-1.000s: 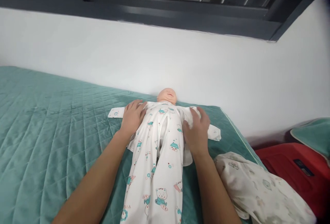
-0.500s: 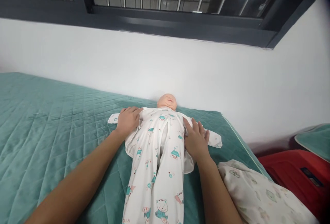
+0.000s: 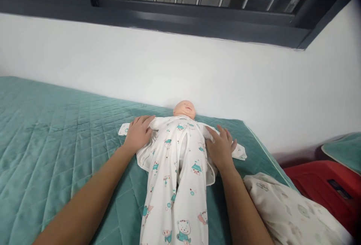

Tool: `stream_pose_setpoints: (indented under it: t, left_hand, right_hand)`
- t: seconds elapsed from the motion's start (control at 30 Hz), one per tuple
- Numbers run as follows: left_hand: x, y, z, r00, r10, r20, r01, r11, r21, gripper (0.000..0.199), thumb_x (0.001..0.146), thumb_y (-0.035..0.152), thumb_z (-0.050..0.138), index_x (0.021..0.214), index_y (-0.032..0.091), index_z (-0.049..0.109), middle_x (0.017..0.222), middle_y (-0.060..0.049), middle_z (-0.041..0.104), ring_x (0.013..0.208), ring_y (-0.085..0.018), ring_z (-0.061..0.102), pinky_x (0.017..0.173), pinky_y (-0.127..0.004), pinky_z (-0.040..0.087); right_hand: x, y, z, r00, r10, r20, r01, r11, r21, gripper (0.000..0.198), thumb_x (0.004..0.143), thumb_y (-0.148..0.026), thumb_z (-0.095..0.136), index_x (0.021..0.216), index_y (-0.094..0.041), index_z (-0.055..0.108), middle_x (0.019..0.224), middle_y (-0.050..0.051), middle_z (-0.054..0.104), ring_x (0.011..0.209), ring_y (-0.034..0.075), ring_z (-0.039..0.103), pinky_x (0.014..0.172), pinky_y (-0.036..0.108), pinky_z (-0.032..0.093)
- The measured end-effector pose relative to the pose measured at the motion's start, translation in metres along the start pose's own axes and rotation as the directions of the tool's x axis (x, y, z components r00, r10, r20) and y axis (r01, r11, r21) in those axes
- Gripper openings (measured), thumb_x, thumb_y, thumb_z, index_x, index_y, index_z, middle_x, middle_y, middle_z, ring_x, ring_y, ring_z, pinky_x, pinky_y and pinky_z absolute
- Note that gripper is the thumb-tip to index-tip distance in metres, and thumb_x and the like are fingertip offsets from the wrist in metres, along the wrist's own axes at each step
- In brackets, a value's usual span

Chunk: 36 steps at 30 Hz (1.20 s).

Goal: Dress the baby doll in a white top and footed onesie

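A doll [image 3: 184,110] lies face up on a green quilted cover [image 3: 70,139], its head close to the far edge, nearer the far right corner than the left; white printed trousers [image 3: 188,188] stretch from its neck toward the near edge, over a white top [image 3: 159,122] whose sleeves spread to both sides. A person's left hand [image 3: 139,134] rests on one sleeve, fingers close together; the right hand [image 3: 221,145] rests on the other, fingers spread; the two hands are well apart on either side of the doll, though whether either pinches fabric beneath the palm one cannot tell. A crumpled patterned cloth [image 3: 293,207] lies at the cover's right edge, beside the right forearm; beyond that edge sits a red object [image 3: 316,184]; a white wall [image 3: 197,68] rises behind the far edge, below a dark window frame [image 3: 169,18].
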State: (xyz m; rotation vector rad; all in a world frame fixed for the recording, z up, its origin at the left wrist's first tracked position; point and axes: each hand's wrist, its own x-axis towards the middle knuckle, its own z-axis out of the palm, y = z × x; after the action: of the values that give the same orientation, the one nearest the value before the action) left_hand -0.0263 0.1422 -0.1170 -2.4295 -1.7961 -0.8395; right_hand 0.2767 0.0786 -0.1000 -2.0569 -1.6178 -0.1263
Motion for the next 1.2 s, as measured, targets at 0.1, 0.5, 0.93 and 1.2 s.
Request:
stream_pose_setpoints:
  t: [0.1,0.5,0.93,1.2]
  left_hand:
    - [-0.004,0.007,-0.001,0.998,0.068,0.017,-0.069,0.997,0.046,0.053,0.087,0.028,0.047,0.14,0.03,0.049,0.141,-0.006,0.051,0.127,-0.029,0.043,0.108,-0.047,0.032]
    - [0.001,0.001,-0.008,0.994,0.04,0.101,-0.046,0.998,0.052,0.051,0.088,0.039,0.051,0.137,0.025,0.047,0.131,-0.009,0.057,0.119,-0.03,0.05,0.101,-0.043,0.036]
    - [0.011,-0.003,-0.005,0.995,-0.078,0.069,0.082,0.995,-0.053,0.033,0.087,0.026,0.046,0.117,0.021,0.059,0.114,-0.01,0.067,0.111,-0.028,0.057,0.091,-0.04,0.043]
    - [0.009,-0.004,-0.003,0.99,-0.138,0.01,0.139,0.989,-0.042,0.043,0.089,0.024,0.044,0.13,0.017,0.054,0.108,-0.014,0.069,0.104,-0.028,0.063,0.09,-0.038,0.046]
  right_hand:
    - [-0.006,-0.016,-0.012,0.988,-0.076,-0.132,0.105,0.969,0.224,0.04,0.086,-0.022,0.042,0.119,-0.025,0.064,0.141,0.007,0.05,0.139,0.025,0.035,0.115,0.052,0.025]
    - [0.033,-0.182,-0.006,0.585,-0.617,0.527,0.739,0.672,-0.033,0.033,0.086,-0.023,0.053,0.118,-0.012,0.057,0.122,0.016,0.06,0.112,0.029,0.056,0.092,0.039,0.046]
    - [0.063,-0.201,0.041,0.523,-0.536,0.663,0.747,0.663,-0.053,0.052,0.077,-0.028,0.065,0.123,-0.01,0.048,0.098,0.016,0.071,0.087,0.03,0.068,0.066,0.033,0.048]
    - [0.067,-0.202,0.037,0.513,-0.562,0.648,0.73,0.683,0.014,0.052,0.078,-0.03,0.065,0.124,-0.013,0.05,0.099,0.014,0.071,0.085,0.028,0.067,0.062,0.03,0.044]
